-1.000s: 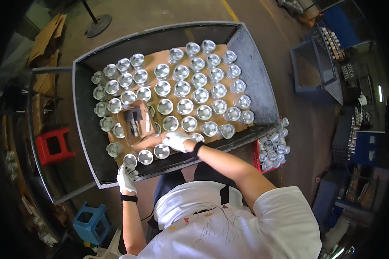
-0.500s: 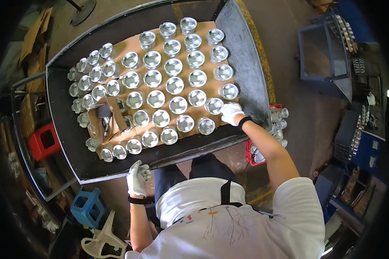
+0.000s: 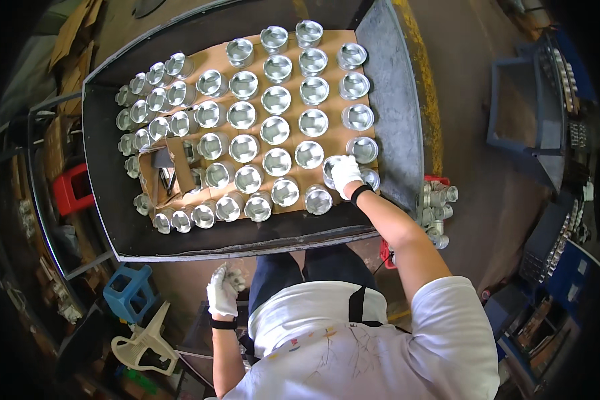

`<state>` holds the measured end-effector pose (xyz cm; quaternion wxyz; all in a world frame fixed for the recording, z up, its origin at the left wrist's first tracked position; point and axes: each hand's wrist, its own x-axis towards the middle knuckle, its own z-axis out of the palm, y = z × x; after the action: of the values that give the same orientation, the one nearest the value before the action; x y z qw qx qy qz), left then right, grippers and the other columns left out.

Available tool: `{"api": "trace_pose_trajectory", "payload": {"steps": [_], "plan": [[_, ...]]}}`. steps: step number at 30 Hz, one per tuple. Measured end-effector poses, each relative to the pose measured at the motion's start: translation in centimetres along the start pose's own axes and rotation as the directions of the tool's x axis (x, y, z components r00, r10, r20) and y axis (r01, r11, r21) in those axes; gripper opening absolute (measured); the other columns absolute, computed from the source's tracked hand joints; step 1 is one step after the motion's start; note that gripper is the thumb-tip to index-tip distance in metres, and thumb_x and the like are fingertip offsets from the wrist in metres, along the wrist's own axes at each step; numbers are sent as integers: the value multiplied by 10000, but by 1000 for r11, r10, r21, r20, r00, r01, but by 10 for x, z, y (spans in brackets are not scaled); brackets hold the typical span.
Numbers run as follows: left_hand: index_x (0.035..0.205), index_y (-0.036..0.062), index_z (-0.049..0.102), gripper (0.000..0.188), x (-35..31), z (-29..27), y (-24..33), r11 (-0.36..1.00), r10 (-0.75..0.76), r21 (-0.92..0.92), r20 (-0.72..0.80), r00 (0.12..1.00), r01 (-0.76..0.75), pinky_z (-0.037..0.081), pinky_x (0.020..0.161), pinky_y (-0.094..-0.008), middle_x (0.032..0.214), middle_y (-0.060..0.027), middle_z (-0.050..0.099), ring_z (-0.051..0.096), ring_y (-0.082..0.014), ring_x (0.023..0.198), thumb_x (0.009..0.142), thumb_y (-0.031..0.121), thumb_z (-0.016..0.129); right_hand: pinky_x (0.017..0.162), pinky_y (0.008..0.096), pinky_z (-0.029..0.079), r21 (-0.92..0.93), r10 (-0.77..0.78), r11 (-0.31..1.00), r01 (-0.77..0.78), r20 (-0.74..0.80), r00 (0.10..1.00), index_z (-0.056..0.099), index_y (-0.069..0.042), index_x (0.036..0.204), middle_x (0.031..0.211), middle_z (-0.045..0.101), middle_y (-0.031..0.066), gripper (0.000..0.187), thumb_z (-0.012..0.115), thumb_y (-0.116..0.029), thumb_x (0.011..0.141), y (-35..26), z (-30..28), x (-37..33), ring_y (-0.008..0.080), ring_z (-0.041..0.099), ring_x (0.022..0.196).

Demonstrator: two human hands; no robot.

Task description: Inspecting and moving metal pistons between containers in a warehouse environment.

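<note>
Okay, right grip (image 3: 346, 175), white-gloved, is on the near-right part of the cardboard, fingers over the right edge of one metal piece (image 3: 328, 173). Contact looks likely; the fingertips are hidden, so can't tell if it's closed on the piece. Another metal piece sits just right of the glove, partly covered by it. Left grip (image 3: 224, 292), also gloved: fingers loosely curled, nothing seen in it, off the near side of the cart (image 3: 395, 127) and touching none of the parts.

Progress, my read: well along. Pieces stand in rough rows over most of the cardboard sheet (image 3: 210, 61), packed tighter at left, looser at right. Bare strips show between rows. What's left is unclear: more metal parts are heaped in a red crate (image 3: 388, 255) beyond the near-right corner; can't tell if they count.

Looks: round, silver, bright; shallow recess and notched edge on the top face, short cylindrical sides visible on the left-hand ones. They stand recess up, apart at right, nearly touching at left.

Around: small open carton (image 3: 179, 163) with dark items among the left rows; red stool (image 3: 62, 193) and white chair (image 3: 147, 340) outside, left.
</note>
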<state>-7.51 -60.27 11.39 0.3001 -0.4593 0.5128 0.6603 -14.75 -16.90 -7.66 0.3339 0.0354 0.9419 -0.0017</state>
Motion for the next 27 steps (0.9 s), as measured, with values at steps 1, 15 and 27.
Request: {"api": "trace_pose_trajectory", "payload": {"steps": [1, 15, 27], "plan": [[1216, 67, 585, 346, 1, 10, 6, 1000, 30, 1, 29, 999, -30, 504, 615, -315, 916, -103, 679, 635, -196, 731, 981, 317, 542, 955, 450, 429, -106, -118, 987, 121, 32, 993, 666, -76, 1129, 1122, 671, 121, 301, 612, -130, 838, 2, -21, -11, 278, 620, 1051], [1205, 69, 575, 342, 33, 196, 47, 952, -88, 297, 481, 872, -68, 470, 482, -260, 864, -111, 682, 617, -176, 585, 1013, 337, 490, 898, 336, 510, 731, -162, 456, 508, -493, 855, 619, 4, 1204, 1126, 679, 119, 327, 604, -173, 929, 9, -103, -97, 222, 639, 1064], [1175, 143, 568, 513, 34, 226, 42, 964, -243, 236, 613, 752, 119, 405, 416, -298, 851, -95, 679, 596, -234, 563, 993, 581, 373, 996, 364, 507, 554, -233, -823, -124, -132, 963, 547, 26, 1291, 1254, 622, 131, 341, 511, -133, 990, -32, -94, -98, 234, 622, 1127]]}}
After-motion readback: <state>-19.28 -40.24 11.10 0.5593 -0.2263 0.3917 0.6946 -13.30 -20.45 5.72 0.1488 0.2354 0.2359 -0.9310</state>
